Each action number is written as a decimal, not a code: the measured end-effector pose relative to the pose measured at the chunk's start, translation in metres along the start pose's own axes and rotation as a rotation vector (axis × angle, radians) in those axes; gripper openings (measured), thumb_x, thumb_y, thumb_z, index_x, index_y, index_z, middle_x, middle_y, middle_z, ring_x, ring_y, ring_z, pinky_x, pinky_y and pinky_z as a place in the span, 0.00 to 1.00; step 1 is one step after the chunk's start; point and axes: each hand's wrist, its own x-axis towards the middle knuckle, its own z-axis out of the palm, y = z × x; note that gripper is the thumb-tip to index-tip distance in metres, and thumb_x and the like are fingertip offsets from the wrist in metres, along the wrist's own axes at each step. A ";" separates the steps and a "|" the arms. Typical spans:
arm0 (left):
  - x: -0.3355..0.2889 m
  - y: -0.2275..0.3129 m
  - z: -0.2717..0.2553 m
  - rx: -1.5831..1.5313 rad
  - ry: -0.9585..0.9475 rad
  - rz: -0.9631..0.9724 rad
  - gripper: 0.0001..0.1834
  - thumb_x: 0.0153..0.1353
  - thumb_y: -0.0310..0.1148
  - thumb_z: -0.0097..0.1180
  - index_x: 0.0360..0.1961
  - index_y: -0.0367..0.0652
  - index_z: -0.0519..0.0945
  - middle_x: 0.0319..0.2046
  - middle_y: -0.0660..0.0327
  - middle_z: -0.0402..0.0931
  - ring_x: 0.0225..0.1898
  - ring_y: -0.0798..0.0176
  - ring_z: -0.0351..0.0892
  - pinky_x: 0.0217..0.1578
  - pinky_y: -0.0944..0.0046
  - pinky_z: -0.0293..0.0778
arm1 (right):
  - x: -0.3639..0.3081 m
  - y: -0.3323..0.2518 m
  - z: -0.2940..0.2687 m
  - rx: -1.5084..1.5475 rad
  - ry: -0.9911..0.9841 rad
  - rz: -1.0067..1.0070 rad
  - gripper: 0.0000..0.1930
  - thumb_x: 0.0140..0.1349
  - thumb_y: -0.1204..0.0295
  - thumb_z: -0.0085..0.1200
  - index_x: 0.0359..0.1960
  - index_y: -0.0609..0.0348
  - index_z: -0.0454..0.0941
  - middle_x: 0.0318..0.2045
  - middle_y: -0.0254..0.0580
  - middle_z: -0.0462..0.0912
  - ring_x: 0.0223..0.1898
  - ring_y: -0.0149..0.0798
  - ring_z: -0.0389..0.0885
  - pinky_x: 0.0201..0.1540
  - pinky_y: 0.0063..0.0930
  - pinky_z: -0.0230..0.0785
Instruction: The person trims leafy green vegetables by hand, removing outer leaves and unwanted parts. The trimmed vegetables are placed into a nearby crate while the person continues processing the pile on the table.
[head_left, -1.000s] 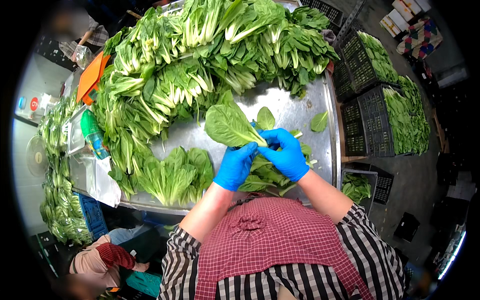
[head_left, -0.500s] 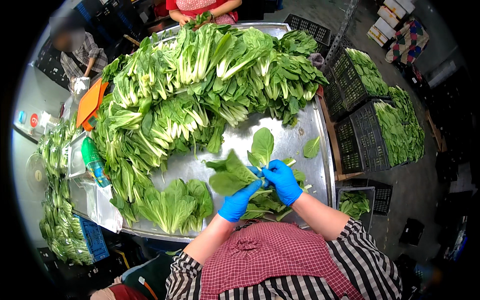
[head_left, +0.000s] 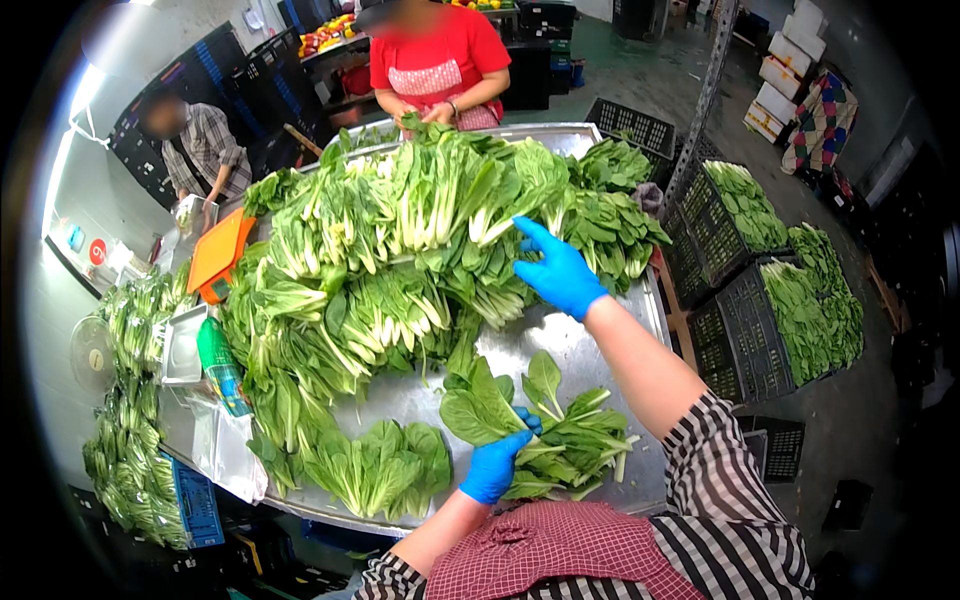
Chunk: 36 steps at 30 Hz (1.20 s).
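My left hand point(head_left: 497, 462), in a blue glove, is closed around the stalks of a leafy green point(head_left: 477, 403) near the table's front edge. Loose leafy greens point(head_left: 585, 450) lie just right of it. Farther forward, my gloved right hand point(head_left: 562, 272) stretches out with fingers apart and nothing in them. Its fingertips are at the right part of a big heap of leafy greens with pale stalks point(head_left: 420, 195); whether they touch it I cannot tell. A fanned bunch of leafy greens point(head_left: 375, 468) lies left of my left hand.
The metal table point(head_left: 400, 390) carries an orange scale point(head_left: 218, 255) and a green bag point(head_left: 220, 365) on its left. Black crates of greens point(head_left: 745, 325) are stacked at right, beside a metal post point(head_left: 703, 95). A co-worker in red point(head_left: 445, 60) stands across; another person point(head_left: 205, 150) is far left.
My right hand has left the greens by my left hand and reached forward to the heap, its fingers spreading. My left hand still holds its leafy green. The view has tilted up.
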 end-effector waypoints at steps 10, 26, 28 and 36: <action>-0.004 -0.003 -0.014 -0.084 0.063 -0.031 0.20 0.58 0.19 0.52 0.53 0.35 0.71 0.43 0.57 0.76 0.45 0.60 0.77 0.50 0.63 0.73 | 0.039 0.029 0.016 0.503 0.431 -0.125 0.19 0.57 0.77 0.57 0.52 0.60 0.75 0.40 0.36 0.81 0.33 0.28 0.76 0.37 0.22 0.71; 0.021 0.046 0.034 -0.051 0.109 0.208 0.22 0.57 0.21 0.58 0.53 0.37 0.71 0.43 0.57 0.77 0.43 0.61 0.77 0.45 0.64 0.74 | -0.104 -0.001 -0.001 0.561 -0.209 0.169 0.11 0.61 0.75 0.53 0.45 0.57 0.79 0.42 0.33 0.82 0.37 0.24 0.77 0.40 0.22 0.71; 0.024 0.045 0.037 0.029 0.091 0.239 0.23 0.58 0.22 0.56 0.56 0.39 0.69 0.46 0.56 0.76 0.48 0.59 0.77 0.49 0.61 0.74 | -0.116 -0.003 0.014 0.433 -0.307 -0.010 0.13 0.62 0.74 0.52 0.48 0.57 0.78 0.45 0.35 0.81 0.40 0.28 0.78 0.46 0.25 0.71; 0.029 0.033 0.017 -0.215 0.150 0.175 0.22 0.59 0.21 0.55 0.56 0.36 0.69 0.49 0.56 0.75 0.49 0.59 0.75 0.53 0.61 0.71 | -0.146 -0.014 0.021 0.351 -0.198 0.080 0.19 0.59 0.71 0.58 0.53 0.55 0.74 0.41 0.34 0.80 0.28 0.25 0.73 0.35 0.20 0.70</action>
